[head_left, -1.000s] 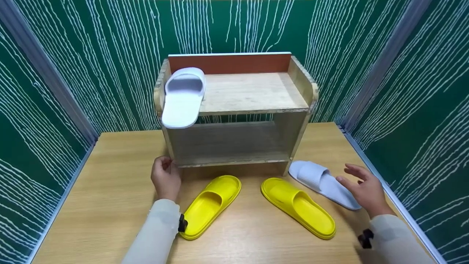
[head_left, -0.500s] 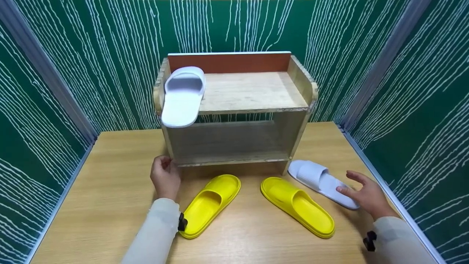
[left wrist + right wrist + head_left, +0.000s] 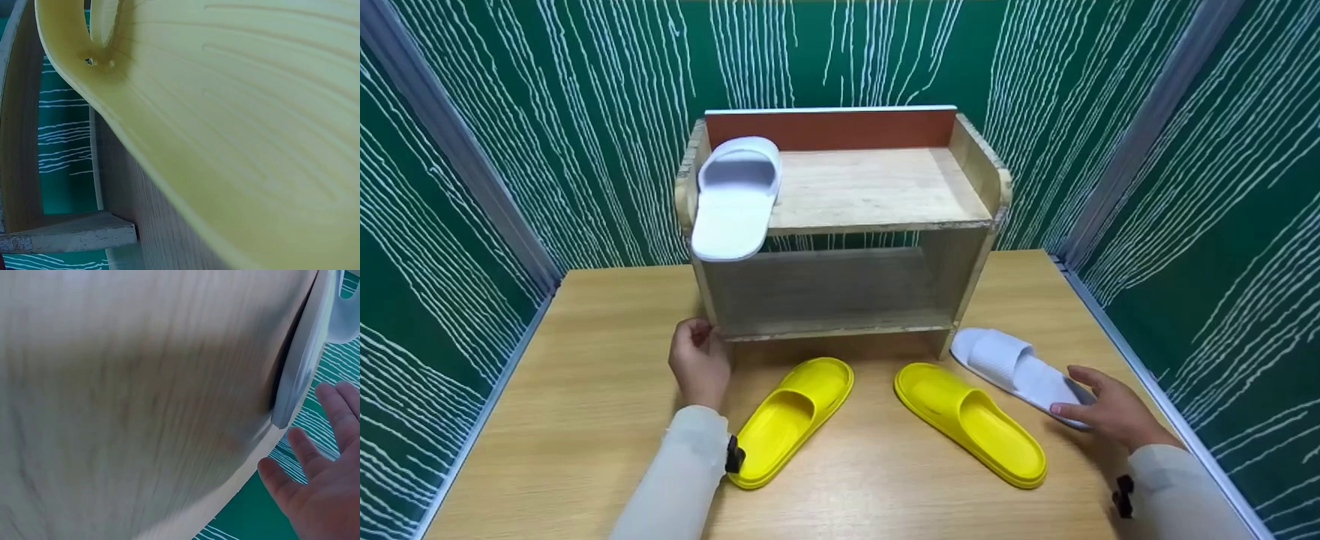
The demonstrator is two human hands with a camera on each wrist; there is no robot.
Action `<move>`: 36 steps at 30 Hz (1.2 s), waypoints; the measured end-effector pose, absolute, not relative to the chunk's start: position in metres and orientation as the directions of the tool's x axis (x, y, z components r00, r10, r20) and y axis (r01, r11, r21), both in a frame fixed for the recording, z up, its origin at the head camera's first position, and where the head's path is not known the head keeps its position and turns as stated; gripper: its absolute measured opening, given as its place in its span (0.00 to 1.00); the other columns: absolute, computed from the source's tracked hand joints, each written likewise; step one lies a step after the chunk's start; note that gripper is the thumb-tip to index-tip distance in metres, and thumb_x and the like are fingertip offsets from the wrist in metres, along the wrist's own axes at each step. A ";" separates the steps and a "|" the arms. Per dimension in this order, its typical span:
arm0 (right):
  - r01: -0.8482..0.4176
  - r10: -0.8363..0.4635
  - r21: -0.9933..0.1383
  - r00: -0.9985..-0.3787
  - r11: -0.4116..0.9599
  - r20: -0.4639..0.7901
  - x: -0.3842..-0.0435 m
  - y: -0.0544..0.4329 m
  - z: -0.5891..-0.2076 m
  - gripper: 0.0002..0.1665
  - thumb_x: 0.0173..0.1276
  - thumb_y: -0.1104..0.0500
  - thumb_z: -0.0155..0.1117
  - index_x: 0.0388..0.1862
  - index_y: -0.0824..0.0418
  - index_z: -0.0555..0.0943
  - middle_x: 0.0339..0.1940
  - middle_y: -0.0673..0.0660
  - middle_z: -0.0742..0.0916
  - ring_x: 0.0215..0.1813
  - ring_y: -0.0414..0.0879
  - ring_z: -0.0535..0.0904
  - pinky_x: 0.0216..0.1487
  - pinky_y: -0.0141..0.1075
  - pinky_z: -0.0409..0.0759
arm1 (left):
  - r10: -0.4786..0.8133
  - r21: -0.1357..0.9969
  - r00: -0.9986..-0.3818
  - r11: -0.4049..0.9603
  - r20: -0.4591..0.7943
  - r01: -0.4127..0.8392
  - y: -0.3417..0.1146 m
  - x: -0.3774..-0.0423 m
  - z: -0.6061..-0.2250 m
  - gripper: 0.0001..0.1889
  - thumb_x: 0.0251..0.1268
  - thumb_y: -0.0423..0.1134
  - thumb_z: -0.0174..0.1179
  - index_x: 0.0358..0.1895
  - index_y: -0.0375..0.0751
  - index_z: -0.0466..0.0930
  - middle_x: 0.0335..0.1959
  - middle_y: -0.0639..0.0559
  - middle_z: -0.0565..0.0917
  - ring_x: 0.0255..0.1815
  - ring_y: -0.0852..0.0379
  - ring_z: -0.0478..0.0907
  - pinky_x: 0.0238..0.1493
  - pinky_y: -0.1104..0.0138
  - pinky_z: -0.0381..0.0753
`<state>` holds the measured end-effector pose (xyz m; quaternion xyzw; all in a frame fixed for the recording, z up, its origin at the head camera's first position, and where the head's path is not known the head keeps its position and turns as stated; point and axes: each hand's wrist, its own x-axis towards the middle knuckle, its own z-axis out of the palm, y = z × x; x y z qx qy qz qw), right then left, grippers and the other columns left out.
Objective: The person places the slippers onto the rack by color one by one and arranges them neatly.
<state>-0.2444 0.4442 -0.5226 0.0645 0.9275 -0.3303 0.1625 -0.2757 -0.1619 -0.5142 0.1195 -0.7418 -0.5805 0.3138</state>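
My left hand (image 3: 700,367) is at the lower left corner of a small wooden shoe rack (image 3: 877,187), its curled fingers gripping the upright near the bottom. The fingertips are partly hidden there. To the right, my right hand (image 3: 1121,409) hovers over the heel of a white slipper (image 3: 1035,375) lying on the table, thumb on one side and fingers on the other. Seen from the right wrist, the fingers are spread and a small gap separates them from the slipper's heel end (image 3: 292,382). A matching white slipper (image 3: 731,225) lies on the rack's top shelf at the left, heel overhanging the front.
Two yellow slippers lie before the rack: the left one (image 3: 772,435) beside my left wrist, the right one (image 3: 997,439) between the rack and my right hand. The lower shelf (image 3: 825,292) sits under the top one. Green panels with white streaks (image 3: 847,52) enclose the wooden table (image 3: 585,390).
My right hand has lowered towards the heel of the white slipper on the table, thumb and fingers coming around it. The left hand, rack and slippers have stayed in place.
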 end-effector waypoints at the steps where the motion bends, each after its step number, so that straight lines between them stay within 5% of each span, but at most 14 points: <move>1: 0.225 0.009 -0.586 -0.937 0.779 -0.349 -0.244 0.444 -0.523 0.76 0.56 0.29 0.79 0.87 0.64 0.49 0.86 0.73 0.53 0.81 0.80 0.46 0.74 0.77 0.50 | -0.542 0.936 -0.774 0.298 0.328 0.188 -0.162 -0.276 -0.515 0.06 0.74 0.26 0.60 0.49 0.31 0.77 0.47 0.39 0.81 0.50 0.46 0.78 0.59 0.55 0.80; 14: 0.247 -0.003 -0.572 -0.917 0.782 -0.400 -0.247 0.453 -0.533 0.82 0.49 0.31 0.84 0.87 0.65 0.46 0.86 0.73 0.52 0.81 0.80 0.44 0.73 0.78 0.45 | -0.538 0.940 -0.784 0.295 0.310 0.170 -0.160 -0.272 -0.516 0.05 0.75 0.27 0.60 0.49 0.33 0.78 0.47 0.40 0.82 0.51 0.46 0.78 0.58 0.59 0.79; 23: 0.261 0.032 -0.537 -0.917 0.802 -0.399 -0.250 0.451 -0.533 0.81 0.49 0.35 0.86 0.87 0.66 0.47 0.85 0.75 0.52 0.80 0.80 0.47 0.74 0.77 0.46 | -0.534 0.916 -0.759 0.344 0.372 0.207 -0.161 -0.274 -0.517 0.05 0.73 0.24 0.60 0.47 0.31 0.77 0.44 0.39 0.82 0.48 0.47 0.80 0.49 0.77 0.75; 36: 0.276 0.041 -0.591 -0.924 0.758 -0.379 -0.249 0.451 -0.532 0.78 0.52 0.40 0.87 0.88 0.62 0.47 0.86 0.73 0.53 0.80 0.79 0.49 0.74 0.76 0.49 | -0.531 0.918 -0.767 0.348 0.360 0.190 -0.162 -0.276 -0.514 0.05 0.74 0.24 0.59 0.48 0.30 0.77 0.46 0.38 0.82 0.49 0.46 0.79 0.56 0.57 0.81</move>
